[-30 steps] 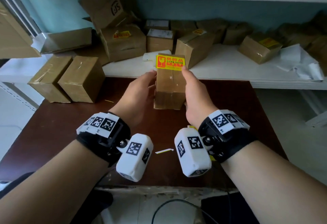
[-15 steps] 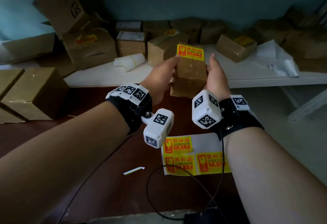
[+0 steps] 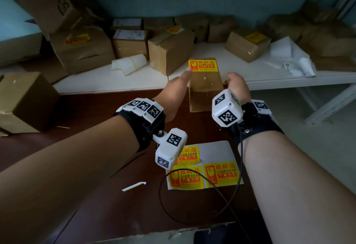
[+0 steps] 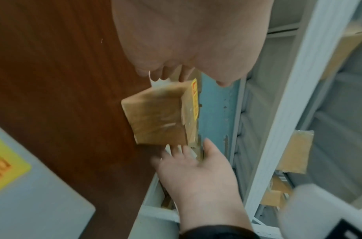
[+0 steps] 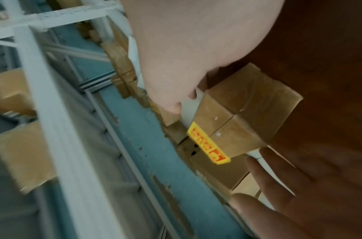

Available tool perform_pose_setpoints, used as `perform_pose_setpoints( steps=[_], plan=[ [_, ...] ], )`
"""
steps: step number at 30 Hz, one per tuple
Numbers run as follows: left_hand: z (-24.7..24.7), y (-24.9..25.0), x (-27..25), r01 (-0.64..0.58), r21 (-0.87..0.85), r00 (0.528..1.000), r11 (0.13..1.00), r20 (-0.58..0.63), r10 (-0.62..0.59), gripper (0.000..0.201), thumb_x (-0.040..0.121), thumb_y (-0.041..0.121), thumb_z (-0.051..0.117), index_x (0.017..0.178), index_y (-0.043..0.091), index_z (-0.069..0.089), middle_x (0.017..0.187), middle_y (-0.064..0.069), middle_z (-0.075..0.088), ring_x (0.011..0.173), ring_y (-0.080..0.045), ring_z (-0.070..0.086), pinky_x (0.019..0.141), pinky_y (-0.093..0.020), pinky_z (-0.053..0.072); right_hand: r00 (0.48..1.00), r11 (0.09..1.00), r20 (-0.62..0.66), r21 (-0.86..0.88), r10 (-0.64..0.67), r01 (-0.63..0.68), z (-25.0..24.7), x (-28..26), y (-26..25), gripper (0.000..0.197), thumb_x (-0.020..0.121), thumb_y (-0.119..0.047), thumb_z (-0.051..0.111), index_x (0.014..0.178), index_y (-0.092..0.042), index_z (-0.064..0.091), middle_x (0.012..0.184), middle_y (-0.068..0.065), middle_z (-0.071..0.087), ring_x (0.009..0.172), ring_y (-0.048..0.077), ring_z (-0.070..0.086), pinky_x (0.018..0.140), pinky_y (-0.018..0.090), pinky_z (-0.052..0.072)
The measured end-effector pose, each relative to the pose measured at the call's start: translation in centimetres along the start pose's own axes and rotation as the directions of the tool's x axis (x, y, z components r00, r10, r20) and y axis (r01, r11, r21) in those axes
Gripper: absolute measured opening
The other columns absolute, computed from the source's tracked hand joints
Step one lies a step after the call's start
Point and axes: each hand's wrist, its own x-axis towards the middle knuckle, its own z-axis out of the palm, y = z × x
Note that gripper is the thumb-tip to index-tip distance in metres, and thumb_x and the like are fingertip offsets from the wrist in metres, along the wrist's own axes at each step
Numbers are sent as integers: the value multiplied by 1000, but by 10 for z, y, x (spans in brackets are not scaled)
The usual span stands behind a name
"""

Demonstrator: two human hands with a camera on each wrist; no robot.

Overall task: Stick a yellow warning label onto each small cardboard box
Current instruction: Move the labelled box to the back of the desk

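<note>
Small cardboard box (image 3: 205, 86) with yellow warning label (image 3: 202, 65) on its far end, at the edge of the white shelf (image 3: 269, 74). Left hand (image 3: 174, 89) and right hand (image 3: 236, 85) flanking it, both grips loose and open, apparently not holding. Sheet of spare labels (image 3: 221, 174) on the surface, two plain boxes (image 3: 23, 97) seemingly left to do.

The small box (image 3: 205, 87) is matt brown cardboard (taped glossy along its seams); its label (image 3: 203, 65) is smooth yellow paper; the bench (image 3: 81, 159) is polished dark wood.
</note>
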Motion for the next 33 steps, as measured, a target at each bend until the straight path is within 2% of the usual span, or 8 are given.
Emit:
perform_pose_setpoints(
  steps=[6, 11, 12, 14, 16, 21, 26, 33],
  plan=[
    [-55, 14, -41, -122, 127, 984, 984, -114, 136, 63, 110, 52, 56, 158, 11, 54, 162, -12, 54, 151, -32, 49, 128, -48, 36, 987, 985, -141, 144, -79, 100, -10, -54, -22, 55, 106, -46, 62, 146, -8, 59, 130, 11, 61, 106, 28, 55, 89, 38, 40],
    [-114, 10, -97, -140, 148, 969, 979, -184, 166, 49, 109, 42, 61, 151, 17, 62, 149, -7, 64, 142, -27, 57, 119, -43, 41, 986, 985, -16, 47, -165, 166, 4, -131, -25, 40, 113, -35, 54, 139, -6, 66, 116, 7, 69, 79, 16, 58, 46, 12, 46],
    [-127, 6, -110, -145, 143, 963, 979, -206, 173, 48, 107, 43, 63, 148, 18, 64, 146, -6, 66, 139, -25, 59, 120, -44, 41, 984, 982, 36, 76, -175, 172, 12, -145, -22, 38, 112, -31, 56, 139, -7, 67, 123, 10, 72, 89, 18, 65, 57, 11, 52],
    [-153, -6, -134, -153, 111, 949, 982, -262, 177, 47, 102, 43, 65, 142, 19, 68, 138, -3, 71, 134, -22, 64, 122, -46, 43, 962, 974, 159, 82, -220, 209, 29, -175, -12, 40, 111, -24, 58, 149, -11, 63, 151, 13, 65, 131, 28, 66, 106, 28, 54],
    [-177, -21, -155, -169, 8, 936, 986, -312, 163, 33, 107, 33, 62, 135, 16, 70, 135, -5, 74, 132, -22, 67, 118, -41, 48, 922, 967, 302, 148, -243, 206, 41, -204, 0, 47, 115, -39, 51, 153, -14, 60, 157, 11, 61, 147, 29, 57, 123, 46, 41],
    [-221, -61, -198, -146, -165, 926, 975, -371, 76, 33, 115, 25, 51, 141, 14, 67, 135, -5, 75, 123, -17, 72, 100, -29, 55, 806, 955, 524, 56, -276, 290, 67, -260, 39, 56, 115, -56, 40, 140, -14, 68, 144, 8, 72, 133, 23, 67, 116, 42, 48],
    [-238, -79, -200, -128, -240, 924, 962, -382, 28, 27, 112, 29, 56, 133, 17, 69, 132, -4, 76, 121, -19, 74, 117, -42, 51, 798, 931, 541, -70, -267, 358, 103, -262, 57, 58, 114, -58, 44, 143, -14, 68, 141, 7, 72, 128, 22, 69, 111, 40, 52],
    [-258, -81, -198, -157, -241, 888, 958, -460, 29, 28, 111, 28, 60, 133, 15, 68, 127, -4, 78, 119, -23, 76, 110, -45, 57, 802, 933, 554, -116, -224, 340, 135, -254, 65, 49, 114, -54, 48, 137, -17, 70, 138, 6, 72, 119, 20, 69, 111, 42, 54]
  ],
)
